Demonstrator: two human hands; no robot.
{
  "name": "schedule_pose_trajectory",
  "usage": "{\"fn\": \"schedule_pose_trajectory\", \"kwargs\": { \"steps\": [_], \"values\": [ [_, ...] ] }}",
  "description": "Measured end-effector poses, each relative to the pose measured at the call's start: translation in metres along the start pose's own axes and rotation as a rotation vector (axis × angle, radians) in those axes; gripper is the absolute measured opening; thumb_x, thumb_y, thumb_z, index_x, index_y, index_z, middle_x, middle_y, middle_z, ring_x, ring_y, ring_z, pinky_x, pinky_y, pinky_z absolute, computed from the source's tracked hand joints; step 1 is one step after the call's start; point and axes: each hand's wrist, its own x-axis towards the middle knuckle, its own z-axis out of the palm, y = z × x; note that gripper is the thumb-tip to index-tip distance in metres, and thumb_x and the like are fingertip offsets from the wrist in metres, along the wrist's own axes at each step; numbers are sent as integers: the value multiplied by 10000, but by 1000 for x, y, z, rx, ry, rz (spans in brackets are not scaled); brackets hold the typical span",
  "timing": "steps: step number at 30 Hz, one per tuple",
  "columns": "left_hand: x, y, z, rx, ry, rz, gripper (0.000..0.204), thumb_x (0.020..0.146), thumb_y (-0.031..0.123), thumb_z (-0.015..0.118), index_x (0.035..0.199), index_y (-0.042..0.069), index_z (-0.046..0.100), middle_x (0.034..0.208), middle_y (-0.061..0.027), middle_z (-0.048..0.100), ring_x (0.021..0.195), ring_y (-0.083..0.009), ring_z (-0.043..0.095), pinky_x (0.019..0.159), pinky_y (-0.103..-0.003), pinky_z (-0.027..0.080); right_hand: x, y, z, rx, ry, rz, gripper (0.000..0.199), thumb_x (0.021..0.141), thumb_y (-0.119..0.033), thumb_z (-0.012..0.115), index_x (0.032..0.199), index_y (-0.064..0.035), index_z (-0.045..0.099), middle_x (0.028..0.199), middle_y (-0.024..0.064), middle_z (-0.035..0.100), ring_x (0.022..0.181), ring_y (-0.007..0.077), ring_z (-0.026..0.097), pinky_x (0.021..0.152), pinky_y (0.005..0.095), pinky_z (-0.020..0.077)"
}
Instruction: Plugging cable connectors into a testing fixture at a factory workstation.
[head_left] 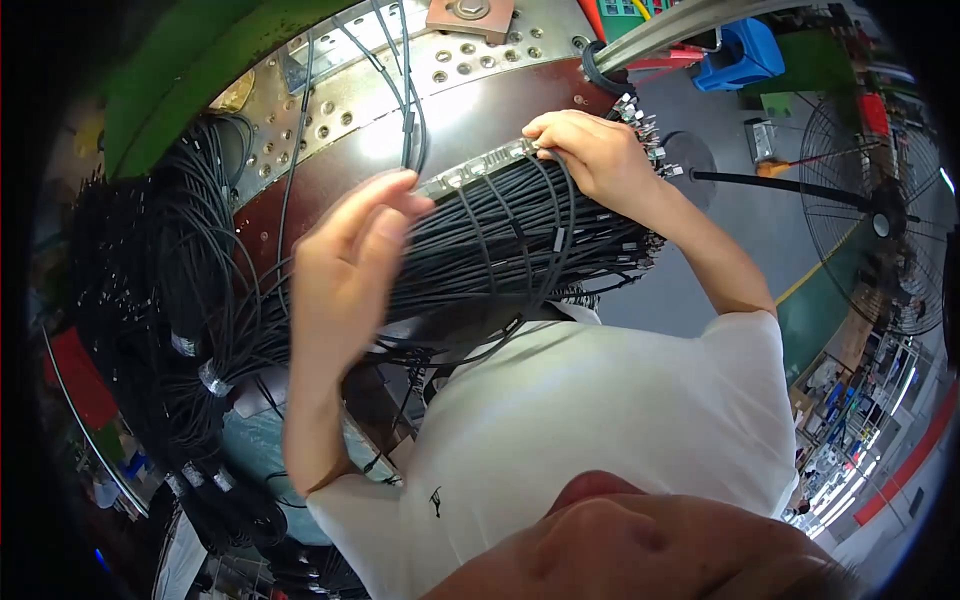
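While the right hand (pixel 590 150) reaches to the right end of a clear strip (pixel 488 163), its thumb and forefinger are pinched on a looped black cable (pixel 572 205) that curves down from the fingertips; whether they also grip the strip, I cannot tell. The strip lies slantwise near the near edge of a dark red-brown surface (pixel 545 92), its left end lower toward the person. At that left end is the left hand (pixel 350 265), blurred, forefinger stretched out and thumb beneath it; whether these fingers grasp anything, I cannot tell. Two thin black cables (pixel 408 122) come down from the far side of the surface to just beside its fingertips. Along the near edge, between the surface and the person's white shirt (pixel 600 400), runs a thick bundle of black cables (pixel 480 235), with silvery connector ends (pixel 648 135) massed beyond the surface's right edge. Past the left edge hang more black cables (pixel 185 240), one bunch bound with a silvery tie (pixel 212 378). Toward the far edge stand a perforated metal plate (pixel 400 82) and a copper-coloured block (pixel 475 25) with a bolt, while a black fan (pixel 872 225) stands well apart on the right.
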Motion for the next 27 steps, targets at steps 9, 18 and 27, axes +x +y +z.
{"fn": "schedule_pose_trajectory", "kwargs": {
  "steps": [9, 18, 27],
  "values": [
    [137, -51, -78, -224, -16, -114, 414, 994, 280, 449, 1230, -51, 524, 1185, -143, 611, 1037, -213, 611, 931, -306, 472, 14, -6, -3, 4, -83, 30, 100, 820, -13, 624, 914, 6, 594, 939, 119, 657, 818, 272, 646, 719, 315, 519],
    [154, -62, -17, -879, -274, -142, 402, 1010, 267, 408, 1179, -83, 509, 1001, -164, 620, 839, -239, 621, 797, -327, 532, 16, -3, -14, 69, -242, 77, 112, 789, 32, 613, 876, 12, 546, 975, 110, 619, 889, 266, 616, 790, 331, 499],
    [143, -51, -21, -755, -226, -190, 422, 1010, 287, 391, 1174, -83, 512, 1062, -185, 618, 925, -268, 624, 874, -371, 517, 170, 21, 3, 0, -94, 259, 310, 896, -276, 578, 1052, -18, 654, 963, 169, 664, 903, 277, 632, 800, 348, 491]
  ]
}}
